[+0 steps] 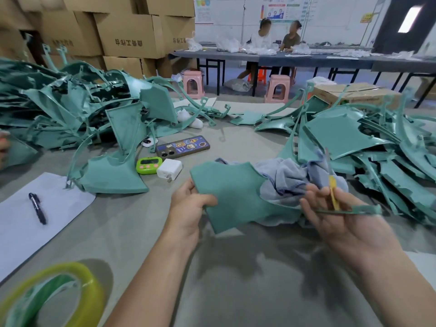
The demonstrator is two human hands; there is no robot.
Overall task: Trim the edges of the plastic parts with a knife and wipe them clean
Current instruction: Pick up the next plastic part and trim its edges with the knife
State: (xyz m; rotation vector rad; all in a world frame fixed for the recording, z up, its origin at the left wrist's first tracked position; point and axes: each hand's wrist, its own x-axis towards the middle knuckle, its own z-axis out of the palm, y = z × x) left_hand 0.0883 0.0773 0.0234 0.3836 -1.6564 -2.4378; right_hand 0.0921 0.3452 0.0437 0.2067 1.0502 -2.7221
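part (236, 194) front centre, left hand (188, 204) at its left edge, knife (333, 194) in right hand (346, 223) | cloth (290, 180) just behind part | timer (149, 165), charger (169, 169), phone (182, 146) behind-left | left pile (70, 109), right pile (377, 147) flanking | pen (37, 208) on paper (18, 223), left | tape roll (94, 286) front-left | all on tabletop (236, 267)

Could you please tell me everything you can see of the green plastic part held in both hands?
The plastic part is a flat, matte teal-green panel with a curved notch in its upper right edge and a thin arm running rightwards. It is held tilted above the table. The left hand grips its left edge, thumb on top; the arm lies across the fingers of the right hand, which also holds a yellow knife. A blue-grey cloth bunches against its far side.
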